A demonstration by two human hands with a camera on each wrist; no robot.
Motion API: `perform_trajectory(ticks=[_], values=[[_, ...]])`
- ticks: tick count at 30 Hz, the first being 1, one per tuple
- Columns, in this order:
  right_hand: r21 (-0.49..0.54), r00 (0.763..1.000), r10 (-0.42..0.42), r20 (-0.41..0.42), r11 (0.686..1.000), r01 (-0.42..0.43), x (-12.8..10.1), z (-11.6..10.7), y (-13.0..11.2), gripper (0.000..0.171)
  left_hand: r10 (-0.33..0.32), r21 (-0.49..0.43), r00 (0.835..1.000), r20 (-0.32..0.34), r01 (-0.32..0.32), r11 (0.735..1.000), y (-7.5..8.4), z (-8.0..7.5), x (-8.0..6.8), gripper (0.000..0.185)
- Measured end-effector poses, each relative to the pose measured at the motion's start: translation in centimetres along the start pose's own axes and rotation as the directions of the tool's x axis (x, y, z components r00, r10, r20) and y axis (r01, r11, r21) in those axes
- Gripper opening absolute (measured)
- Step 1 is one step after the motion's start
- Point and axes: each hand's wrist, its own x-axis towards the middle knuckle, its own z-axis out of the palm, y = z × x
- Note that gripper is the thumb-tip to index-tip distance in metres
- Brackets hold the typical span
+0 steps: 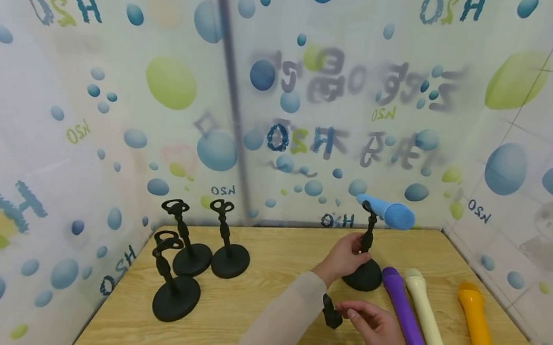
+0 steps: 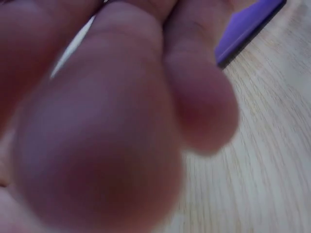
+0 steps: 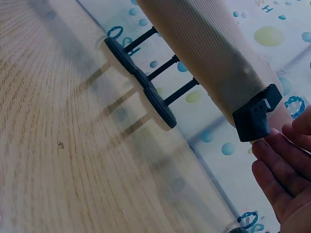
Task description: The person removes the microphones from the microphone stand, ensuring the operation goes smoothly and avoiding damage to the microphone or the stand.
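The right grip [image 1: 381, 332], loosely unfurled, touches a black block [image 1: 333, 314] beside the left sleeve [image 1: 282, 318]; the left grip [image 1: 344, 258] grasps a stand [image 1: 364, 278] above its base on the counter [image 1: 276, 262], probably steadying the blue microphone [image 1: 390, 212] clipped on top.

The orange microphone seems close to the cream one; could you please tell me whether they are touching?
Apart: the head view shows a bare strip of table between the orange microphone and the cream microphone.

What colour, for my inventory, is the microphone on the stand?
That microphone is light blue, clearest in the head view.
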Motion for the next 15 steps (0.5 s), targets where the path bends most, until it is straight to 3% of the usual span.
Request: perform_trajectory(ticks=[15], values=[[0.047,0.999,0.012,0.037,0.999,-0.014,0.00,-0.34,-0.07,0.028,0.010,-0.005,0.997,-0.080,-0.010,1.000,-0.31,-0.11,-0.43,0.029]])
